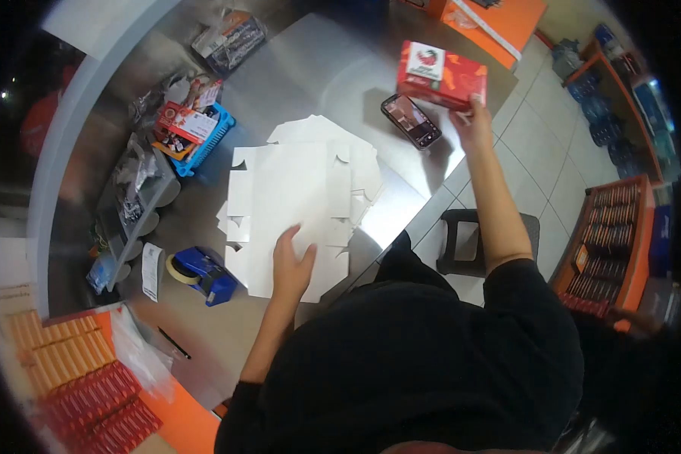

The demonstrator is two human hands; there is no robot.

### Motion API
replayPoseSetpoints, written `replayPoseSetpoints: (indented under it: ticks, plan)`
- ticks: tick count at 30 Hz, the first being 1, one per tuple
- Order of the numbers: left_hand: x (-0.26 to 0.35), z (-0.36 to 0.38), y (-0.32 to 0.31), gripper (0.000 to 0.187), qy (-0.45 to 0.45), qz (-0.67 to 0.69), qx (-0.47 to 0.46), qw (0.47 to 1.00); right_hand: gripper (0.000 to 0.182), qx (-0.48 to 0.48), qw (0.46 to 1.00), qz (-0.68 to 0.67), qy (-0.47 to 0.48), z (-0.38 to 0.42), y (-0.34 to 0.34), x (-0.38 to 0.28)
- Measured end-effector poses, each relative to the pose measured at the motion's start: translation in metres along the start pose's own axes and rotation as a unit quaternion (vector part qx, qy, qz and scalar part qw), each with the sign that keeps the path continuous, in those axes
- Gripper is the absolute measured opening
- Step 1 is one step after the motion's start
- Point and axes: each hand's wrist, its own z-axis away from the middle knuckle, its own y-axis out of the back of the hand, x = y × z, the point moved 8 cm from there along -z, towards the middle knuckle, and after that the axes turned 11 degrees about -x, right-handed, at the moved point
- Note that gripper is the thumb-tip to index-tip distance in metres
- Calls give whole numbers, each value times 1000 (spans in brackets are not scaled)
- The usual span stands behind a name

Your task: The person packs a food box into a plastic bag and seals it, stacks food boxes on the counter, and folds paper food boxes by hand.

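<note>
A red carton with a white logo panel [450,79] is in my right hand [473,125], gripped at its near right corner. Just below and left of the carton, a smartphone [411,121] with its screen lit lies on the metal table. Flat, unfolded white cardboard box blanks [289,197] lie stacked on the table, their edges cut with slots and flaps. My left hand [293,265] rests over the near part of the top blank, fingers apart and holding nothing.
Left of the blanks stands a blue tape dispenser [204,276]. Behind it are a paper slip [152,271] and a blue basket [208,144] of packets. A pen [174,343] lies at near left. A dark stool [461,242] stands on the tiled floor by the table edge.
</note>
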Motion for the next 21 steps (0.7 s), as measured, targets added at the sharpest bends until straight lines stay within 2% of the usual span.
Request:
replayPoseSetpoints:
  ticks: [2, 3, 5, 6, 8, 9, 10, 11, 12, 14, 16, 17, 18, 19, 20, 21]
  plan:
    - [31, -44, -24, 59, -21, -99, 39, 994, 44, 16, 999, -3, -43, -38, 22, -3]
    - [42, -66, -38, 59, -11, -97, 40, 994, 44, 12, 999, 0, -52, -59, 26, -2]
    - [48, -98, -52, 63, 124, -211, 84, 966, 46, 28, 995, 14, -93, -95, 40, 9]
    - [48, -108, -61, 63, 133, -214, 81, 964, 46, 28, 994, 14, -102, -117, 50, 20]
    - [48, -121, -70, 54, 140, -376, 85, 912, 46, 108, 977, 180, -20, -151, 80, 24]
    - [53, -124, -64, 54, 144, -380, 81, 910, 46, 109, 978, 178, -27, -147, 75, 20]
    - [49, -126, -58, 45, 173, -287, 39, 941, 47, 96, 939, 321, 80, -139, 60, -9]
    - [44, -127, -55, 37, 200, -188, 0, 962, 47, 78, 868, 454, 186, -122, 32, -34]
    - [39, -126, -47, 37, 204, -189, 2, 960, 47, 74, 870, 452, 184, -112, 21, -35]
    - [28, -120, -28, 27, 189, -167, 26, 967, 42, -114, 937, 318, 91, -95, -17, -8]
    - [19, -113, -18, 27, 191, -158, 43, 968, 30, -244, 887, 381, 91, -63, -51, 16]
    - [16, -109, -8, 27, 190, -146, 57, 969, 19, -268, 912, 304, -59, -31, -74, 26]
    - [16, -100, 8, 30, 182, -79, 103, 975, 17, -364, 861, 346, 84, -7, -93, 46]
    - [14, -89, 25, 33, 174, -10, 144, 974, 18, -469, 802, 368, -25, 32, -114, 63]
    - [3, -71, 47, 34, 193, 72, 211, 955, 24, -606, 759, 239, 4, 76, -148, 50]
    - [36, -72, 57, 30, 105, 310, 185, 927, 25, -669, 689, 238, 140, 115, -181, 23]
